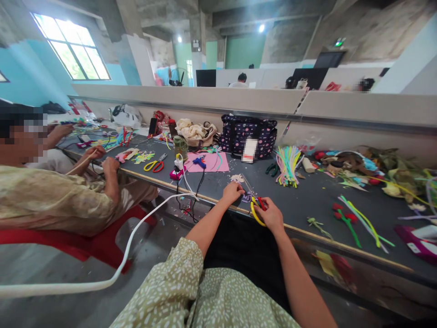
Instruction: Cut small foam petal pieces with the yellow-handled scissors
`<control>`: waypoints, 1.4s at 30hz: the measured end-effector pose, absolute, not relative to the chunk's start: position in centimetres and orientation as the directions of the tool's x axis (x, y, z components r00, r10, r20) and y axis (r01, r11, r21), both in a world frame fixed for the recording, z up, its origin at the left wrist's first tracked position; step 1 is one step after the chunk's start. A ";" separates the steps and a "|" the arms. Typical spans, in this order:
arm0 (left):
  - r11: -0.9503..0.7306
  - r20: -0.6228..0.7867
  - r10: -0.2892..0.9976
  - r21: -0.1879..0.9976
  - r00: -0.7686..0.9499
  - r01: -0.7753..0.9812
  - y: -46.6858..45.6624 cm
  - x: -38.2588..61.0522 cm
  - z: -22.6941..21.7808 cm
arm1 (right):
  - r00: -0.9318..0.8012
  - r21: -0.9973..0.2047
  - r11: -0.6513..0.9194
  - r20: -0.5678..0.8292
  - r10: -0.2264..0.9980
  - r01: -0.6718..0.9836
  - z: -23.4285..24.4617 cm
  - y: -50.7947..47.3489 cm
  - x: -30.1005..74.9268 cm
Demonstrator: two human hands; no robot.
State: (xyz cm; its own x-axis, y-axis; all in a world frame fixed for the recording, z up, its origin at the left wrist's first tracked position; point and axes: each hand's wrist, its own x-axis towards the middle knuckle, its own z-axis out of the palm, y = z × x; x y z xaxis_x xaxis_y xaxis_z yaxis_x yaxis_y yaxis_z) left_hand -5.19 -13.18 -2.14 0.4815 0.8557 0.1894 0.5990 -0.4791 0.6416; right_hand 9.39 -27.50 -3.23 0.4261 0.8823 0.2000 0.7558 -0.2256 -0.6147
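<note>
I am gripping the scissors (256,207) in my right hand (271,214), fingers curling shut around the yellow and red handle loops, right at the near edge of the dark surface (307,200). The blades are pointing away from me and slightly left, toward my left hand (232,191). I cannot tell whether the blades are open.

My left hand is sitting just beside them, knuckles up, fingers bunching together on a small purple scrap (246,197) that is lying between the two hands. It looks like a pinch, though the fingertips are hiding under the hand. The scrap is lying just left of the scissors, so the left hand is nearer to it. Both forearms are reaching straight forward from my lap, wrists resting low over the surface edge.

Further back, a pink sheet (205,163) is lying with a blue glue gun (200,160) on it. A bundle of pipe cleaners (288,165) is lying to the right, and a dotted bag (247,132) is standing behind. A co-worker's hand (111,165) is working on the far left, well apart from mine.
</note>
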 end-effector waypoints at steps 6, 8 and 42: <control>-0.413 0.149 0.894 0.643 0.423 0.645 -13.6 -4.4 -2.3 | 0.415 -0.601 -0.223 0.200 0.887 0.768 -3.1 -27.5 9.3; -0.347 0.134 0.916 0.740 0.379 0.577 -13.1 -4.5 -2.7 | 0.420 -0.592 -0.231 0.202 0.885 0.772 -3.1 -27.5 9.3; 0.301 -0.139 0.944 0.740 0.300 -0.602 -11.5 -6.7 -3.5 | 0.369 -0.586 -0.193 0.196 0.908 0.787 -3.7 -27.9 9.5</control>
State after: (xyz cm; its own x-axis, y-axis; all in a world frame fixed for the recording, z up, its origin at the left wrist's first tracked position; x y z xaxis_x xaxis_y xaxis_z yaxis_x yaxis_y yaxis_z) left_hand -6.69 -11.47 -3.51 0.3001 0.9437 -0.1394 -0.6018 0.3007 0.7399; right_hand 9.50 -27.90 -3.65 0.3693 0.9083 0.1963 0.7869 -0.1932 -0.5861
